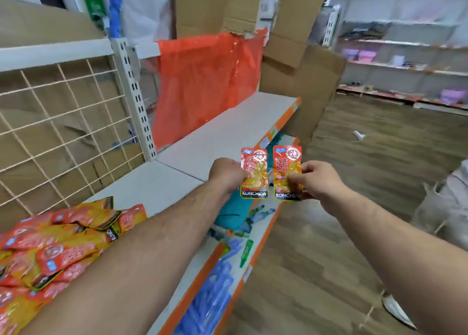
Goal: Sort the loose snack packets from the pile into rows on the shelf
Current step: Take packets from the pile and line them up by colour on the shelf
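Two upright snack packets side by side above the shelf (228, 132) edge: left packet (254, 173) pinched by left hand (229, 173), right packet (287, 173) pinched by right hand (316, 180). Packet pile (55, 246) lower left on shelf; orange bag (202, 81) behind.

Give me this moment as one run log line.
left hand: holds left packet | right hand: holds right packet | packets: upright, side by side, not yet on shelf | pile: on shelf, at left

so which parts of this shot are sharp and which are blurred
Head view: left Konchew packet and right Konchew packet are sharp, lettering legible; far shelves at upper right smear with blur; wide-angle lens bows the near shelf.
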The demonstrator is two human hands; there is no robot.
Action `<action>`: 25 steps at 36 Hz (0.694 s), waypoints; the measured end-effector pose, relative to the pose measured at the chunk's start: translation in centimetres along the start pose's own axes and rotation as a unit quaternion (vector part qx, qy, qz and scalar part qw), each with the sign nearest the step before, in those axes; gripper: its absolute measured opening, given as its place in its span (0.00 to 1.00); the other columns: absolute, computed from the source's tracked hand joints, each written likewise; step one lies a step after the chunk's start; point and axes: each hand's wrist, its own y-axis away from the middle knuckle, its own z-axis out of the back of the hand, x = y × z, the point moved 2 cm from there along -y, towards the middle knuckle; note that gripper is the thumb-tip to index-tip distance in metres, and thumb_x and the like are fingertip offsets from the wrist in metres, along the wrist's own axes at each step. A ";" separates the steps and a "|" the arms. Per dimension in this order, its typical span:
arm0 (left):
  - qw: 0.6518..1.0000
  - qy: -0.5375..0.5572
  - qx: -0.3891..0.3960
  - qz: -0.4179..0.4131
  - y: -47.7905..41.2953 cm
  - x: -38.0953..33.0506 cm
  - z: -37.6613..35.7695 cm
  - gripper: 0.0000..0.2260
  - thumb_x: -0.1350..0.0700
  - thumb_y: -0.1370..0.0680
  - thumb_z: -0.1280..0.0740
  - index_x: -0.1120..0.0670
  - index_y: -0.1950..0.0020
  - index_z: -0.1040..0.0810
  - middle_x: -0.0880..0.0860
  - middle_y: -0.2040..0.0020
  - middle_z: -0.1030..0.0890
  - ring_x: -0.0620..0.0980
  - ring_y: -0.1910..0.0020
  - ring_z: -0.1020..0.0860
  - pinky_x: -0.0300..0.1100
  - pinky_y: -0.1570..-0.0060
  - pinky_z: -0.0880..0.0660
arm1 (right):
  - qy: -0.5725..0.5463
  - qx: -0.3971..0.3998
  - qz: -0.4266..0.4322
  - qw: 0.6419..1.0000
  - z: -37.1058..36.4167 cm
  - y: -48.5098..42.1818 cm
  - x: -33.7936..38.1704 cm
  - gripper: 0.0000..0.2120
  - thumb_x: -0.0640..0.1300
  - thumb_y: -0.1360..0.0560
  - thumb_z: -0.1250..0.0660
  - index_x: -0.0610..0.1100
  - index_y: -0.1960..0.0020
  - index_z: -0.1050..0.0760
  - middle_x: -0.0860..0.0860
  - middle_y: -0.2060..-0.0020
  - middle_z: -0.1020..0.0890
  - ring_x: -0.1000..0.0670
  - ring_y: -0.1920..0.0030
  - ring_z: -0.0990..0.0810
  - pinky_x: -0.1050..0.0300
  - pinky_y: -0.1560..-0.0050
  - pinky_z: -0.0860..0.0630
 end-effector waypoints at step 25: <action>1.000 0.003 0.002 0.001 -23.5 -11.4 -16.9 0.02 0.63 0.26 0.29 0.58 0.57 0.21 0.54 0.66 0.22 0.49 0.72 0.28 0.38 0.72 0.33 | -0.033 -0.007 0.000 0.999 11.9 -27.7 0.0 0.07 0.35 0.25 0.28 0.41 0.58 0.26 0.44 0.67 0.21 0.46 0.68 0.24 0.56 0.72 0.26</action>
